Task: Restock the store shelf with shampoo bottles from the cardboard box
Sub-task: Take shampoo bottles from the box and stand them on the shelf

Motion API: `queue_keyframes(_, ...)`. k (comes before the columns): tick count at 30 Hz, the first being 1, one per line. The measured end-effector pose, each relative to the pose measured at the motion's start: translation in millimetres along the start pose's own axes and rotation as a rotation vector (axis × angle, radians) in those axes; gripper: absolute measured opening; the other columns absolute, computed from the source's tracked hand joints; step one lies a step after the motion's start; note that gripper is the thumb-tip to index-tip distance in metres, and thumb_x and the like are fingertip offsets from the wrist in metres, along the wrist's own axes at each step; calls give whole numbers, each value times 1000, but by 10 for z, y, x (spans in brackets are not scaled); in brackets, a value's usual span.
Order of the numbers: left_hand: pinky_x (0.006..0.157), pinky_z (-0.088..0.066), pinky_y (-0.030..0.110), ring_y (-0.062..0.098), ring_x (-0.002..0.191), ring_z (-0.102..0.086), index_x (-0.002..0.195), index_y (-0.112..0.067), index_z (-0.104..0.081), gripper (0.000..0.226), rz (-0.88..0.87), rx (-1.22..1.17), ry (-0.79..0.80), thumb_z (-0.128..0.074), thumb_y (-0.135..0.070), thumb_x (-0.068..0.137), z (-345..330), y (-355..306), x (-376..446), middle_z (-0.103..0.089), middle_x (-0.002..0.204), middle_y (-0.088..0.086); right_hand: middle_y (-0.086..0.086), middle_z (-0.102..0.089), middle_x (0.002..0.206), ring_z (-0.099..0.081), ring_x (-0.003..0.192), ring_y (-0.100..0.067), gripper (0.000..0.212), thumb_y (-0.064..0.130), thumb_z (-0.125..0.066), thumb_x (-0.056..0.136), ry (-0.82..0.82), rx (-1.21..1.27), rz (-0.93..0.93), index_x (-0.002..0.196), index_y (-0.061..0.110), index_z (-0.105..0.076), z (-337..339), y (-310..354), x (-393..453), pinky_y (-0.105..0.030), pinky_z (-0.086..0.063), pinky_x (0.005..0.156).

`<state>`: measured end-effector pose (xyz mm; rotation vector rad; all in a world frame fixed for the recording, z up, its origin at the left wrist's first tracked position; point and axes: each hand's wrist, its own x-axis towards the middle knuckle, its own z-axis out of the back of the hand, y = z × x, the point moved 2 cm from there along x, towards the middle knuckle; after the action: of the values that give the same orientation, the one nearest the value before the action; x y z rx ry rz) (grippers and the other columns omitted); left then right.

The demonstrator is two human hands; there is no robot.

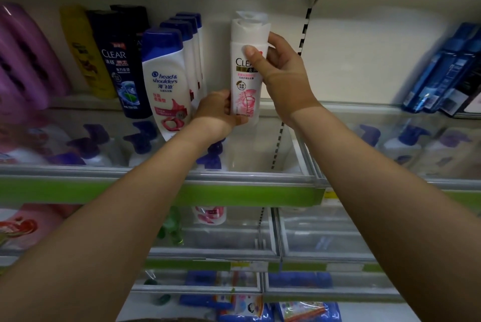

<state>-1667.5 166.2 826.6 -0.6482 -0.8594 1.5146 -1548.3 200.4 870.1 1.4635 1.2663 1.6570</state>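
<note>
white Clear bottle [246, 79] held upright at frame centre | base gripped by left hand [217, 113] | upper body grasped by right hand [279, 69] | Head & Shoulders row [166, 79] just left

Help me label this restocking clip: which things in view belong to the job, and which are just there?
In the job:
- white Clear bottle
- left hand at its base
- right hand near its top
- shelf

Just there:
- Head & Shoulders bottles
- dark Clear bottle
- blue boxes
</note>
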Motion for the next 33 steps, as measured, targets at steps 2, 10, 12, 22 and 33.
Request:
queue_keyframes(2, 100, -46, 34, 21, 114, -59, 128, -14, -51, 50, -15, -26, -7, -71, -13, 82, -2, -31, -22, -62, 125, 6, -17, -68, 114, -68, 101, -26, 46, 11, -64, 91, -3, 5, -47, 133, 2, -48, 13, 18, 1, -34, -57, 87)
queue_keyframes(10, 93, -42, 24, 7, 111, -48, 140, -18, -36, 72, -21, -185, -82, -75, -15, 79, 54, -128, -229, -52, 122, -6, -2, -56, 137, -55, 118, -11, 57, 32, -65, 90, -107, -59, -190, 141, 15, -44, 168, 60, -234, -32, -45, 99)
queue_keyframes(12, 90, -40, 24, 8, 110, -44, 142, -19, -31, 75, -11, -180, -111, -74, -18, 81, 79, -178, -369, -47, 118, -8, -1, -52, 139, -53, 118, -9, 56, 34, -64, 91, -133, -77, -210, 141, 16, -44, 206, 83, -367, -32, -44, 100)
queue_keyframes(22, 82, -49, 17, 9, 111, -58, 141, -22, -32, 67, -50, -358, -112, -68, -15, 86, 318, -193, -1519, -53, 131, 2, 4, -60, 125, -56, 116, -5, 39, 29, -63, 92, -246, -121, -210, 129, 16, -55, -82, 353, -1270, -30, -45, 104)
queue_keyframes(33, 91, -48, 27, 14, 110, -59, 124, -22, -46, 45, 58, -393, 76, -66, -9, 86, 928, 966, -2891, -60, 117, 1, 10, -67, 108, -62, 97, 6, 20, 19, -61, 94, -327, -15, -342, 114, 19, -63, -1143, 518, -2710, -24, -51, 93)
